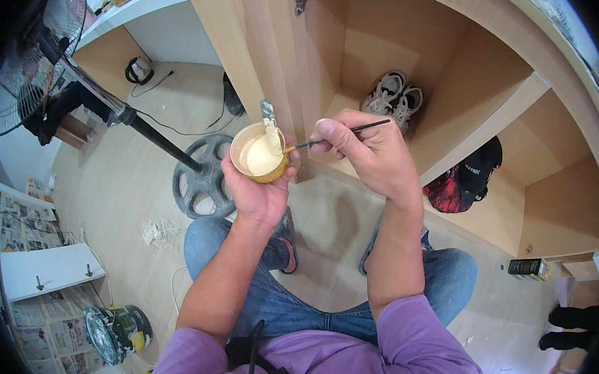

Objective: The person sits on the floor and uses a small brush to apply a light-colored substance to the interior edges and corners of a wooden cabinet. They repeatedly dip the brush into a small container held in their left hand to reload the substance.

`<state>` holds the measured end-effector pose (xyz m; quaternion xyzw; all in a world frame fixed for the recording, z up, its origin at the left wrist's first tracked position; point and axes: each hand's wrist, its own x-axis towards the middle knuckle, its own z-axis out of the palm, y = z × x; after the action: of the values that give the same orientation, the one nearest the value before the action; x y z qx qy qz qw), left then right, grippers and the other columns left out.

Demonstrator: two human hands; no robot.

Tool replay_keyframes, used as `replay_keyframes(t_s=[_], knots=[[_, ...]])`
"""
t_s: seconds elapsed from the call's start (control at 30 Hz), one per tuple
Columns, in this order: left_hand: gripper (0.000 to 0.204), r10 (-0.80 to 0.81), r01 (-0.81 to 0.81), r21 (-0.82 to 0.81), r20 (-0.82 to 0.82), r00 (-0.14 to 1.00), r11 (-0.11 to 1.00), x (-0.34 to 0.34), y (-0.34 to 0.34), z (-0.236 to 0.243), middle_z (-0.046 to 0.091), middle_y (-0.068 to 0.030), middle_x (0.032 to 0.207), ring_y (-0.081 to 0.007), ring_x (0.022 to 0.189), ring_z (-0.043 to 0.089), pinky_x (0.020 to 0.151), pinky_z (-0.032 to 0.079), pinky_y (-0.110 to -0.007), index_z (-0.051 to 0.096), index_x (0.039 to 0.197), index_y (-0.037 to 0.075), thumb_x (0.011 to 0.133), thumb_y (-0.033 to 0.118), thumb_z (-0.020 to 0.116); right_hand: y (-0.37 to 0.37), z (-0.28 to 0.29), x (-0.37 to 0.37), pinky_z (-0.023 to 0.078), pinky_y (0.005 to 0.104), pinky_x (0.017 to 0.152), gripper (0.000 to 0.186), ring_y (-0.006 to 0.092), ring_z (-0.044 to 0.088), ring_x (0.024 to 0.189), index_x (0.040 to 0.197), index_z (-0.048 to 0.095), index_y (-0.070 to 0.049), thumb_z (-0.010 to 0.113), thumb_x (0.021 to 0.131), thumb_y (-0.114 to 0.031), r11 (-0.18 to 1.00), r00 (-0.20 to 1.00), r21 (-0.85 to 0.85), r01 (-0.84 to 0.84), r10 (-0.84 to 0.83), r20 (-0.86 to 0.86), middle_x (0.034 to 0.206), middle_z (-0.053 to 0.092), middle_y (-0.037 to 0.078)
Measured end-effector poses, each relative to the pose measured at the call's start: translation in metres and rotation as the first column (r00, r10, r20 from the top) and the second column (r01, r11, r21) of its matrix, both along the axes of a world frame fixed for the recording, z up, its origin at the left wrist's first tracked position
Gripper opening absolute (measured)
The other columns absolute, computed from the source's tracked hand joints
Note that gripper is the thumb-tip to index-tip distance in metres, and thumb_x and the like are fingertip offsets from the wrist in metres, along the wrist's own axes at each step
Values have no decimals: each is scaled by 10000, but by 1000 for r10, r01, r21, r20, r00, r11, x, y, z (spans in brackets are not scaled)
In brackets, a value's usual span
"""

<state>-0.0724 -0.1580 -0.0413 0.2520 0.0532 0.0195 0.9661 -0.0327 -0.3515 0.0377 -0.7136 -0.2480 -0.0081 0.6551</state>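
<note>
My left hand (261, 195) is wrapped round a small round tub (270, 177) of cream-coloured paste, holding it up at the middle of the view. A putty knife (268, 112) smeared with the same paste stands in the tub and leans on its far rim. Between thumb and fingers, my right hand (358, 146) pinches a thin dark-handled paintbrush (370, 125). The brush tip reaches the tub's right rim; whether it touches the paste I cannot tell.
An open wooden cabinet (411, 35) stands ahead, with sneakers (389, 96) and a black cap (480, 168) inside. Left of me is a standing fan (60, 38) on a round wheel-like base (206, 180). A paint-spattered bucket (117, 334) sits at lower left beside newspapers (57, 326).
</note>
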Motion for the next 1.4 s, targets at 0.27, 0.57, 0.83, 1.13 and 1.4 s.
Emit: replay_keyframes(t_s=[0.27,0.57,0.83,1.13,1.4], knots=[[653,71,-71,-1,-21,997,997,1,5,1,670,-220,1203,-349,888,707,673,621,-359,564,1353,52,1021,558,320,-9,6,-1,518,266,679,301,98,660,767,935,748,19,654,1032,-249,996,999,-91,-21,17,-41,823,743,54],[664,122,-120,32,-45,992,992,2,7,2,683,-203,1178,-345,875,708,672,623,-363,559,1371,70,1019,571,303,-7,8,-4,515,274,741,220,100,627,819,1038,740,7,677,997,-200,983,983,-59,-174,176,48,881,739,72],[647,125,-125,20,-10,992,992,0,18,7,666,-191,1188,-338,904,684,667,619,-357,570,1354,79,1021,575,323,5,34,17,539,244,781,203,96,684,919,1151,732,10,659,1002,-106,941,951,316,120,-200,236,996,765,74],[662,138,-138,5,-15,990,990,-4,30,11,700,-164,1127,-352,884,687,630,588,-388,576,1342,92,1018,607,315,76,42,83,577,345,834,213,259,750,922,1126,734,15,676,928,-39,857,656,370,359,-514,552,1026,760,178],[642,166,-166,16,19,986,986,-8,40,13,660,-193,1164,-333,888,666,631,581,-352,584,1328,66,1020,577,345,97,59,110,567,395,859,202,334,727,941,1117,713,29,664,926,-16,834,444,420,358,-547,709,1014,744,192]])
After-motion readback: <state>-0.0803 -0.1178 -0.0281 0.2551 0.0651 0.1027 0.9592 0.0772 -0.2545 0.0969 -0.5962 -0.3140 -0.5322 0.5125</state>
